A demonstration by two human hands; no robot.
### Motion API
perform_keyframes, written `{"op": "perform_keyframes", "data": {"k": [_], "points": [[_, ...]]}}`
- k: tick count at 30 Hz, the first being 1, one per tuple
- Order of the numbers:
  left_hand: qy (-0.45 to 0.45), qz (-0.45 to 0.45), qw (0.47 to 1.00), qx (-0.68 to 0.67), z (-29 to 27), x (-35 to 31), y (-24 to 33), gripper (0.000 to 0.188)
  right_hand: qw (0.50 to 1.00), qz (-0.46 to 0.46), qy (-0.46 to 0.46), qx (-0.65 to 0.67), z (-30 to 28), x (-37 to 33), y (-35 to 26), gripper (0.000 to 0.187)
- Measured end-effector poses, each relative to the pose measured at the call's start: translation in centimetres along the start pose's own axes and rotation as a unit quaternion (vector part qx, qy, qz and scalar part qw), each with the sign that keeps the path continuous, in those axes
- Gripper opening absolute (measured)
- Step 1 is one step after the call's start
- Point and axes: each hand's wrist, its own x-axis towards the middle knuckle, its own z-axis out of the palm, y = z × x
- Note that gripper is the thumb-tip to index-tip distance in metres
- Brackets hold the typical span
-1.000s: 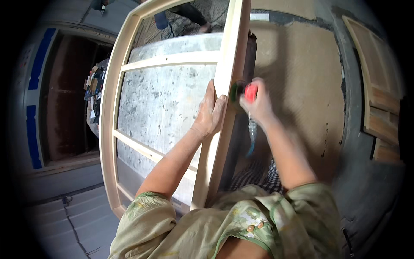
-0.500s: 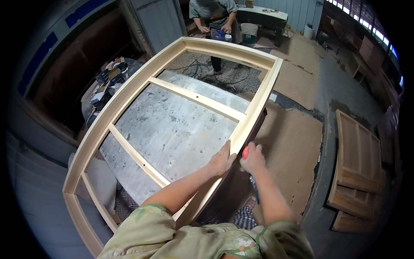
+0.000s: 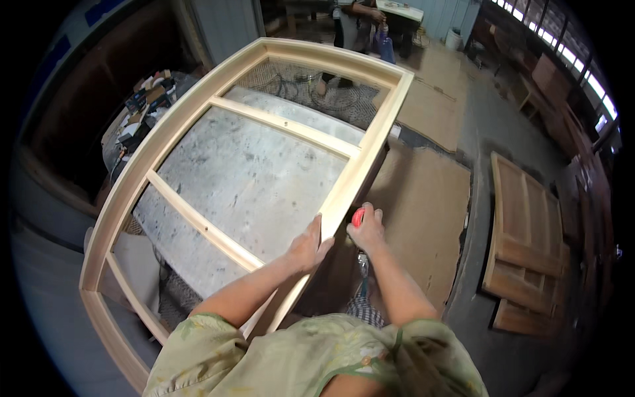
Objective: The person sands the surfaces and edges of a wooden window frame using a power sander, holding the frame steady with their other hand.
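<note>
View tilted up since first shot: wooden frame [image 3: 304, 132] far end now fully in. Blue object [image 3: 385, 45], previously before co-worker [image 3: 354, 33], now picture-right of them.

A woodworking shop; bare timber frame [image 3: 264, 117] and wooden panels [image 3: 522, 251] show it.

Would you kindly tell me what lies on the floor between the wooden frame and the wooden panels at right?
The head view shows a brown sheet between the wooden frame and the wooden panels, then grey floor nearer the panels.
</note>
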Motion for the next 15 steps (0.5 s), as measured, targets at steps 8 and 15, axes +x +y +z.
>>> {"op": "perform_keyframes", "data": {"k": [8,15], "points": [[-0.010,-0.022,1.000,-0.004,-1.3,-2.4,0.0,0.073,0.986,-0.139,0.012,0.088,5.0,-6.4,2.8,0.064],[-0.033,-0.014,0.999,0.022,-1.5,-2.0,1.0,0.071,0.968,0.054,0.116,0.218,1.2,7.9,3.7,0.055]]}}
